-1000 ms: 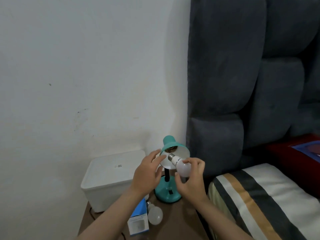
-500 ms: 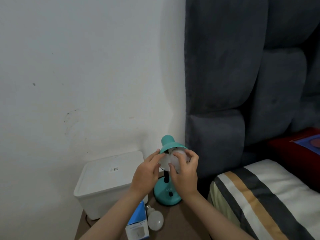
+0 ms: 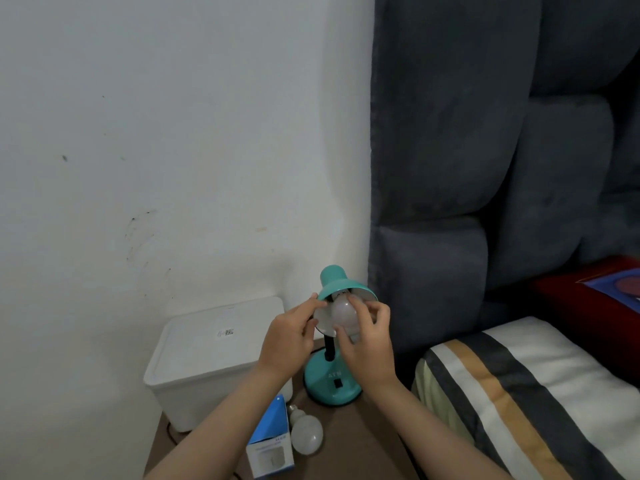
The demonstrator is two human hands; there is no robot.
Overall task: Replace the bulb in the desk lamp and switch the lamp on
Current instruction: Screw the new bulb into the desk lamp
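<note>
A small teal desk lamp (image 3: 331, 382) stands on a brown bedside table, its shade (image 3: 337, 284) tilted toward me. A white bulb (image 3: 343, 313) sits inside the shade with its base up in the socket. My right hand (image 3: 367, 337) grips the bulb's globe with curled fingers and thumb. My left hand (image 3: 289, 337) holds the shade's left rim. A black switch (image 3: 338, 383) shows on the lamp's base. Another white bulb (image 3: 306, 434) lies on the table beside a blue and white bulb box (image 3: 270, 445).
A white lidded plastic box (image 3: 207, 355) stands at the table's left against the white wall. A grey padded headboard (image 3: 485, 168) rises right of the lamp. A striped pillow (image 3: 519, 393) lies at the right, close to the table's edge.
My right hand has carried the bulb up from in front of the shade into the shade, base to the socket. My left hand stays on the shade's rim.
</note>
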